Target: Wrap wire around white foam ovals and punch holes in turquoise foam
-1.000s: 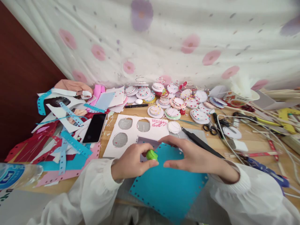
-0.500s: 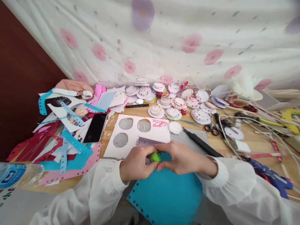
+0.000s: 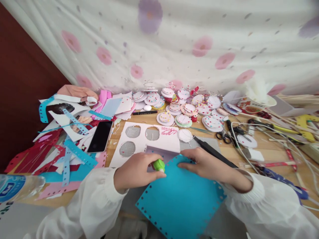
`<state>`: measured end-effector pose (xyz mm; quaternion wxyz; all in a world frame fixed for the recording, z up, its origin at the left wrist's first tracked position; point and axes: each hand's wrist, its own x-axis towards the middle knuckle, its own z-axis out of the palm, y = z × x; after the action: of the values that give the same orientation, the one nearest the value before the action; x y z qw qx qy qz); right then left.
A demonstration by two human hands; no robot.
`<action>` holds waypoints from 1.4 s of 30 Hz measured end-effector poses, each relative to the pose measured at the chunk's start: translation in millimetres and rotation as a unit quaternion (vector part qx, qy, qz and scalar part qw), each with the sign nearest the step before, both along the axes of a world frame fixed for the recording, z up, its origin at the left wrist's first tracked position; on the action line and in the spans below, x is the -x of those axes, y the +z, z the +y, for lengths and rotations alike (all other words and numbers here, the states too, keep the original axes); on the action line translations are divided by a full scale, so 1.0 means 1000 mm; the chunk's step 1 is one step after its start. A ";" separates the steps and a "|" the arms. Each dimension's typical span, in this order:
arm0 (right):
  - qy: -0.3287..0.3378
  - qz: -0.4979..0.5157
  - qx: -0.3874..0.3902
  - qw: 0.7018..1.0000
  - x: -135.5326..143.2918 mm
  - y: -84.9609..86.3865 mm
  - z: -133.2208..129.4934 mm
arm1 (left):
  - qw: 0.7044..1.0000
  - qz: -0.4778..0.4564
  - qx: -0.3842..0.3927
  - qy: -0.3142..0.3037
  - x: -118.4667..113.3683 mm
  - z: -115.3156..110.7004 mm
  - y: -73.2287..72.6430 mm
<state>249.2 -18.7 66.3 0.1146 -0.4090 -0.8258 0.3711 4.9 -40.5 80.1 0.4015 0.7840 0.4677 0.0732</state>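
Two hands are working one blue sheet [image 3: 180, 199]: left hand [image 3: 136, 171] is gripping a green punch [image 3: 159, 165] at its top edge, right hand [image 3: 201, 163] is lying open, seemingly flat, on it

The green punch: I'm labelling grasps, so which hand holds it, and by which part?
The left hand grips the green punch around its body, at the blue sheet's top edge. The right hand presses flat on the sheet.
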 end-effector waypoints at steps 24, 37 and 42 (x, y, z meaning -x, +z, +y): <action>-0.035 0.049 -0.266 0.962 0.036 -0.025 -0.048 | 0.985 -0.149 0.077 -0.035 -0.008 0.015 -0.009; -0.134 0.138 -0.088 0.977 0.023 -0.039 -0.048 | 0.990 -0.120 0.075 0.012 0.005 0.008 -0.011; -0.154 0.137 -0.132 0.970 0.015 -0.041 -0.052 | 0.990 -0.116 0.047 0.063 0.013 0.010 -0.010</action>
<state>234.4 -70.7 25.4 0.3352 -0.4580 -0.7710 0.2889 -7.9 -30.8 69.7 0.4837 0.7194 0.4697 0.1670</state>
